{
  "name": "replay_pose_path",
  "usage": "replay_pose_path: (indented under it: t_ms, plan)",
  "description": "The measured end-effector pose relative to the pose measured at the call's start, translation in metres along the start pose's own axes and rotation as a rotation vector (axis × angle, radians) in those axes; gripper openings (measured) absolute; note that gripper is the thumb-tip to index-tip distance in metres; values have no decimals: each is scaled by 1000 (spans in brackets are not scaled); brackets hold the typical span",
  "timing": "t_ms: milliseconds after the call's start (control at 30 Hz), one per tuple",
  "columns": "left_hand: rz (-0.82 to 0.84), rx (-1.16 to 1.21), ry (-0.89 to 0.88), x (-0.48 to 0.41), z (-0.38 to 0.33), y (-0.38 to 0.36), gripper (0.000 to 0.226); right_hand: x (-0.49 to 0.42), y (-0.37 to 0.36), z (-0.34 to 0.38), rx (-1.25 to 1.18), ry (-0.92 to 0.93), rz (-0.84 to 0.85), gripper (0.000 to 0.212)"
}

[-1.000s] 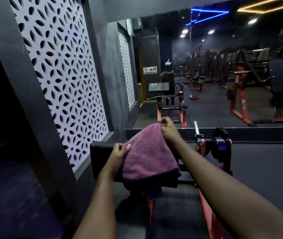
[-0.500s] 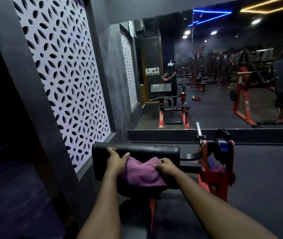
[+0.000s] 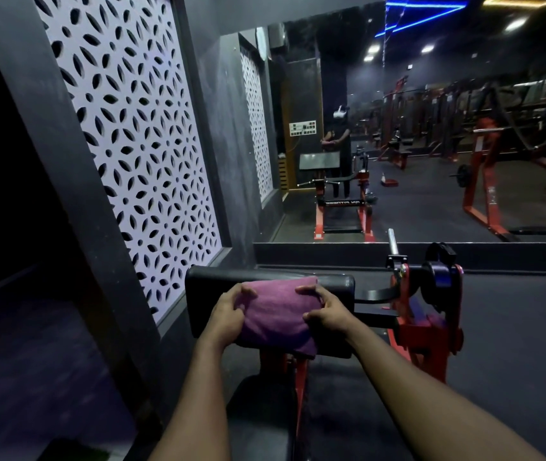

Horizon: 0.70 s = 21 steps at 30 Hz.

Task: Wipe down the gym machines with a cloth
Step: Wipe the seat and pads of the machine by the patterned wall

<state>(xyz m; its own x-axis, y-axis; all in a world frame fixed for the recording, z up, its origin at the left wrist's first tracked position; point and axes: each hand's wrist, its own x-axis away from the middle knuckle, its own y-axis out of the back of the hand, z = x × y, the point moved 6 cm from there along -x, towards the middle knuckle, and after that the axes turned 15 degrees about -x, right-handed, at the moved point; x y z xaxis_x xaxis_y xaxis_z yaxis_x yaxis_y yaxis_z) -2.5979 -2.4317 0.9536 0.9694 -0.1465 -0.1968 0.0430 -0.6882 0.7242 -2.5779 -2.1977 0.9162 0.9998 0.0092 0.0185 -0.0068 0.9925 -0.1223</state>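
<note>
Cloth: purple, folded, draped over the top and near face of the black pad of a red-framed machine, with one corner hung below the pad's lower edge. It is gripped at its left edge by the left hand and at its right edge by the right hand, with fingers curled into the fabric on both sides. Step in hand, as judged: the pad is being wiped. For a good pass, the cloth is best kept flat and taut between the hands, pressed evenly, and drawn across the full width, so that the bare ends at either side are covered. The loose corner is best gathered in, so that it is not dragged over the machine. Not established: the far face and underside of the pad, which are hidden; whether the cloth is damp; the seat below, lost in shadow; any dirt on the pad, unreadable in the dim light. In the mirror beyond, the machine is shown only small and dark.
</note>
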Motion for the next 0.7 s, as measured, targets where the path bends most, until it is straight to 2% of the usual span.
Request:
replay_pose_path:
  t_ms: [167, 233, 300, 367, 433, 567, 633, 667, 700]
  plan:
    - [179, -75, -36, -4, -4, -6, 53, -9, -2, 9, 471, -30, 112, 74]
    - [237, -160, -10, -3, -6, -13, 61, -10, -4, 13, 611, -29, 85, 68]
    - [175, -254, -23, -3, -9, -12, 59, -9, 1, 17, 691, -41, -2, 55]
    - [59, -302, -40, -3, -14, -8, 46, -10, 8, 17, 697, -56, -65, 46]
    - [-3, -331, -31, 0, -19, -6, 34, -12, 8, 16, 705, -123, -57, 43]
    - [20, -467, 33, 1, -11, -13, 25, -14, 16, 10, 812, -252, 48, 42]
    - [62, -514, 19, 0, -6, -16, 21, -16, 24, 3, 642, -212, 105, 14]
    - [80, -445, 6, -1, -4, -16, 16, -16, 29, -1, 522, -175, 104, 10]
    - [102, -331, -5, 0, -5, -17, 10, -16, 37, -5, 403, -139, 67, 16]
